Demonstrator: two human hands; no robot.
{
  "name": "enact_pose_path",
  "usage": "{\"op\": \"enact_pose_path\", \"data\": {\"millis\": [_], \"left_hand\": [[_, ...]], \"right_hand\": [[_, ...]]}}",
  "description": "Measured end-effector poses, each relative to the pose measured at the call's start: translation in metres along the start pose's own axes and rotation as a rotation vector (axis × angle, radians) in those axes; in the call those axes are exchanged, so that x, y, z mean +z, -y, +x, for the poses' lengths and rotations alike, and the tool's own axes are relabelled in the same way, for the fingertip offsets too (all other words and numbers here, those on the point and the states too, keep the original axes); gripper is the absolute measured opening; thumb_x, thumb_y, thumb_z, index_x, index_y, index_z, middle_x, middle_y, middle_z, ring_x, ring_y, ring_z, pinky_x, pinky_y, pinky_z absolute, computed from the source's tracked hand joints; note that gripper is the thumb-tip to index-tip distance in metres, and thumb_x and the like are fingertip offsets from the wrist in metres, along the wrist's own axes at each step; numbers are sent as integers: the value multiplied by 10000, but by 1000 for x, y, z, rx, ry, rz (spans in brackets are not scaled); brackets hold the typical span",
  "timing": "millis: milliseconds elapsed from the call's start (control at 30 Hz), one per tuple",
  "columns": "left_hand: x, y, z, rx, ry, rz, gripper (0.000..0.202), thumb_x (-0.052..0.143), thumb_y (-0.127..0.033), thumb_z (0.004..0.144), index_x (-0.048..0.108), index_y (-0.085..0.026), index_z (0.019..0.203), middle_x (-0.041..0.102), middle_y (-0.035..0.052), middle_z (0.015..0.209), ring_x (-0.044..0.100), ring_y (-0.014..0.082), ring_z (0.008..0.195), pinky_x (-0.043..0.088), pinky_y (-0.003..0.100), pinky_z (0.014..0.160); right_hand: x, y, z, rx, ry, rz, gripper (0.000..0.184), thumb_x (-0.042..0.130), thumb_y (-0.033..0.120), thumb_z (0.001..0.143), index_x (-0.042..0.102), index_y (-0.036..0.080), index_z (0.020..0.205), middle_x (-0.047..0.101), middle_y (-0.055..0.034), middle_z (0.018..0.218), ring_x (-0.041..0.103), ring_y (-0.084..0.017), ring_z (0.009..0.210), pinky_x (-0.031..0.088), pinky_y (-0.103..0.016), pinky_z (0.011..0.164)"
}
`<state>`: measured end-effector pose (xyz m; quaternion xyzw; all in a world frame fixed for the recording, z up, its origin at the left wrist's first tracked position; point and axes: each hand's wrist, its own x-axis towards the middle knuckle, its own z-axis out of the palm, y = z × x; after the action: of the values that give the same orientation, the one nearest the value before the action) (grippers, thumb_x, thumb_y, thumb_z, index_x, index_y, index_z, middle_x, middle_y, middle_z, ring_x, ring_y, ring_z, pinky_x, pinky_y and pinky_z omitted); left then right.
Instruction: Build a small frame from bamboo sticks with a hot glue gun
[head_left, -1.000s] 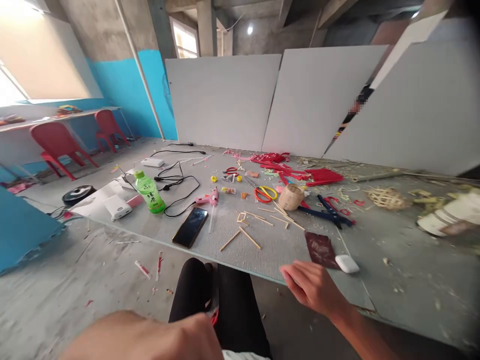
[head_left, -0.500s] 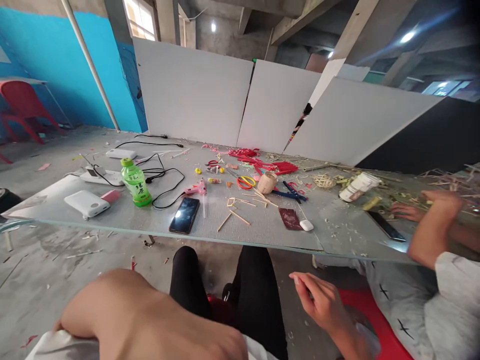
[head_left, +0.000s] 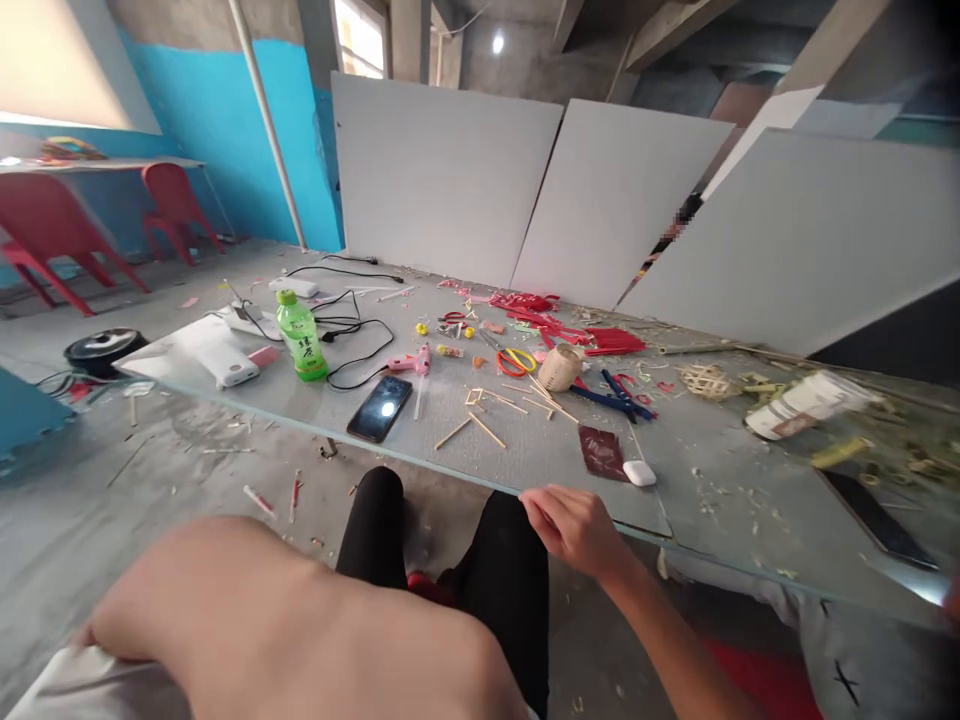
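Note:
My right hand (head_left: pixel 574 528) hovers at the table's front edge, above my right knee, with its fingers curled in. Whether anything lies inside them is hidden. Across the lower left stretches my bent left arm (head_left: pixel 300 630); that hand's fingers cannot be seen. Nearest to my right hand on the tabletop are a dark red packet (head_left: pixel 601 453) and a white earbud case (head_left: pixel 639 472). Thin wooden sticks (head_left: pixel 487 430) lie farther in, some joined in a small square frame (head_left: pixel 474 396). A black phone (head_left: pixel 380 408) rests near the edge, below a pink glue gun (head_left: pixel 409 360).
On the glass table stand a green tea bottle (head_left: pixel 302 337), a power bank (head_left: pixel 225 362), a bamboo cup (head_left: pixel 561 368) and a white jar (head_left: pixel 799 408). Blue-handled pliers (head_left: pixel 615 396), scissors (head_left: pixel 517 360) and red strips (head_left: pixel 615 340) lie about. White panels (head_left: pixel 442 180) rise behind.
My right hand has moved left and up to the table edge, its fingers more curled. The view has turned right-to-left, so the co-worker's hands are out of sight.

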<state>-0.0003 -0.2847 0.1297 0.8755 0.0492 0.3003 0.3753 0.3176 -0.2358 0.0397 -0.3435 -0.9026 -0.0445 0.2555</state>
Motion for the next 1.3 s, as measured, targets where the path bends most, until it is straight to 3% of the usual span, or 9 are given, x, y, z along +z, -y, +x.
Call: {"op": "enact_pose_path", "data": {"millis": [100, 233, 367, 500, 633, 767, 900, 1033, 1300], "left_hand": [[12, -18, 21, -9, -105, 20, 237, 687, -422, 745, 558, -345, 561, 447, 12, 468, 442, 238, 416, 276, 389, 364], [6, -21, 55, -127, 170, 271, 95, 651, -237, 759, 566, -278, 746, 584, -7, 621, 544, 183, 522, 399, 352, 492], [-10, 49, 63, -718, -45, 897, 162, 536, -304, 940, 618, -203, 844, 624, 47, 654, 596, 212, 554, 361, 338, 562], [-19, 149, 51, -1010, 1, 978, 407, 512, -492, 992, 683, -123, 973, 697, 158, 770, 703, 329, 735, 420, 367, 663], [-17, 215, 53, -1001, 25, 902, 391, 563, -465, 961, 702, -100, 979, 722, 195, 832, 721, 341, 817, 458, 374, 724], [-15, 244, 51, -985, -37, 811, 280, 485, -306, 972, 692, -117, 956, 723, 185, 823, 726, 326, 807, 461, 377, 741], [-15, 253, 37, -998, -191, 682, 226, 519, -312, 936, 671, -165, 856, 706, 118, 739, 696, 281, 709, 431, 344, 703], [-18, 255, 25, -945, -386, 460, 242, 528, -370, 950, 650, -189, 844, 625, 27, 655, 583, 176, 609, 364, 280, 654], [-26, 261, 10, -806, -677, -98, 529, 434, -650, 994, 562, -170, 814, 354, -52, 619, 293, 95, 563, 237, 233, 529]], "right_hand": [[11, -27, 8, -25, 39, 38, 233, 464, 201, 1056, 668, 208, 944, 752, -41, 787, 705, -173, 712, 446, -294, 684], [31, -67, 23, 43, 62, 54, 283, 436, 251, 1074, 678, 207, 934, 742, -35, 760, 703, -169, 686, 421, -282, 663], [53, -100, 40, 230, 91, 23, 233, 463, 284, 1069, 671, 204, 999, 739, -31, 759, 686, -177, 649, 378, -277, 608], [78, -110, 58, 297, 164, 28, 148, 550, 318, 1038, 648, 208, 1059, 746, -29, 868, 694, -175, 735, 408, -264, 635], [97, -108, 81, 241, 217, 51, 124, 611, 257, 1001, 647, 208, 1109, 743, -59, 1018, 711, -201, 923, 470, -273, 737], [104, -106, 84, 215, 206, 57, 190, 546, 161, 1008, 625, 223, 1170, 723, -52, 1034, 708, -204, 951, 509, -289, 774], [105, -98, 61, 267, 102, 22, 204, 502, 186, 1034, 583, 216, 1219, 689, -92, 1051, 692, -255, 965, 547, -367, 793], [107, -95, 48, 288, -26, 20, 138, 471, 193, 1062, 589, 231, 1002, 663, -60, 920, 674, -230, 844, 550, -374, 756], [115, -111, 96, 68, 130, 80, 121, 538, 152, 1035, 632, 222, 1004, 675, -44, 938, 667, -225, 890, 557, -369, 774]]}}
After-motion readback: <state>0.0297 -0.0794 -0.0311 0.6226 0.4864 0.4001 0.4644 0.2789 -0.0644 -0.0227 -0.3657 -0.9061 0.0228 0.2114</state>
